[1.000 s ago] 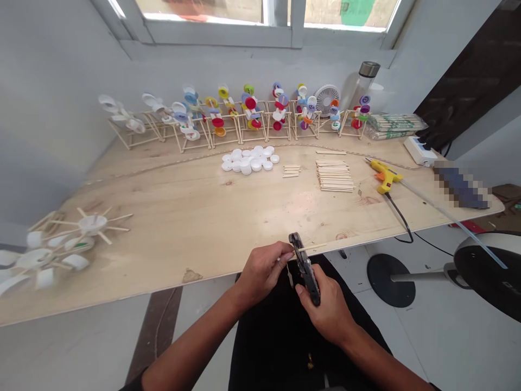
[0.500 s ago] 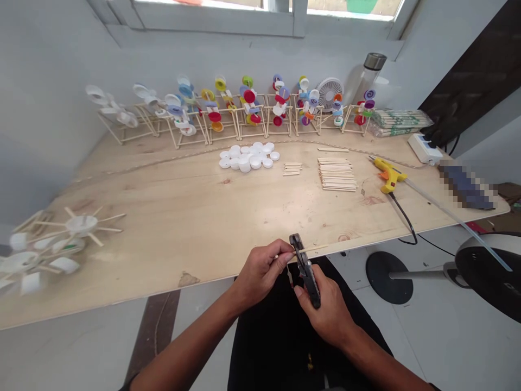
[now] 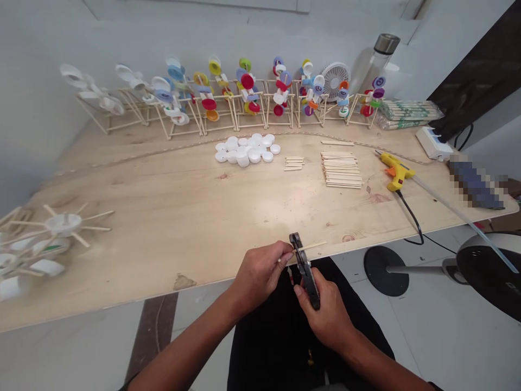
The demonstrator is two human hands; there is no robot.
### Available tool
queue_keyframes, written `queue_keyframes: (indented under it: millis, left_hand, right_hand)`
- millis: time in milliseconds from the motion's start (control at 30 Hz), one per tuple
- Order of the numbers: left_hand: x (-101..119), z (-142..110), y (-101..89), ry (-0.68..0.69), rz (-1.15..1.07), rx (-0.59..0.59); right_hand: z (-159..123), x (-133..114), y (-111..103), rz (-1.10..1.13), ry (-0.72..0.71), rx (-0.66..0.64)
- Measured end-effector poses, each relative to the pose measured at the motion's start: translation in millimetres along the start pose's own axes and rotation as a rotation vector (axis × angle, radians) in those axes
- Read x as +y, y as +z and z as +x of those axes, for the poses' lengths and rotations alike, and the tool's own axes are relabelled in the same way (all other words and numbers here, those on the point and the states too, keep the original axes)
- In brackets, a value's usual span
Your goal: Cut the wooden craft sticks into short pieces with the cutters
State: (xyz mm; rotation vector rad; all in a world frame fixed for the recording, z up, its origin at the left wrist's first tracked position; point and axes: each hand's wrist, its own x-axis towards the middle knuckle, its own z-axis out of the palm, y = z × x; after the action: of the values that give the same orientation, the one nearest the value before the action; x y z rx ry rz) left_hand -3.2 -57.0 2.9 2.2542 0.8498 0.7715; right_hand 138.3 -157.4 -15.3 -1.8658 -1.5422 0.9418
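Between the thumb and fingers of my left hand (image 3: 260,274) is a thin wooden stick (image 3: 315,246), its free end pointing right over the table's front edge. My right hand (image 3: 328,312) is closed around the dark handles of a pair of pliers (image 3: 307,274). The jaws of the pliers lie across the stick, just right of my left fingertips. Farther back on the table are a bundle of cut sticks (image 3: 342,169), a small group of shorter stick pieces (image 3: 293,163) and a pile of white bottle caps (image 3: 248,149).
Stick frames with coloured cap wheels (image 3: 248,95) line the wall. A yellow glue gun (image 3: 396,169) lies at right, near a white power strip (image 3: 433,142) and bagged sticks (image 3: 411,113). Spoked cap wheels (image 3: 63,224) lie at left. A black-based stand (image 3: 386,270) is on the floor.
The view has tipped downward slightly, so the window has mostly left the top. My hands, the stick and the pliers keep nearly the same position.
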Motion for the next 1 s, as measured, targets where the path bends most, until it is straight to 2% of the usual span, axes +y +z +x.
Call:
queue_keyframes:
  millis: [267, 433, 567, 833, 1000]
  left_hand:
    - [-5.7, 1.5, 3.0, 0.005, 0.070, 0.029]
    - [-9.5, 2.3, 2.4, 0.018, 0.033, 0.016]
    - [-10.1, 0.6, 3.5, 0.031, 0.030, 0.055]
    - [-3.9, -2.5, -1.8, -0.122, -0.175, 0.141]
    - [-1.8, 11.3, -15.5, -0.143, -0.188, 0.166]
  right_hand:
    - [5.0, -3.6, -0.7, -0.026, 0.051, -0.043]
    - [8.8, -2.1, 5.8, -0.017, 0.056, -0.062]
    - [12.1, -1.8, 9.0, 0.034, 0.061, -0.041]
    - [5.5, -6.4, 2.7, 0.051, 0.045, -0.034]
    - [1.0, -1.1, -1.2, 0.143, 0.033, 0.019]
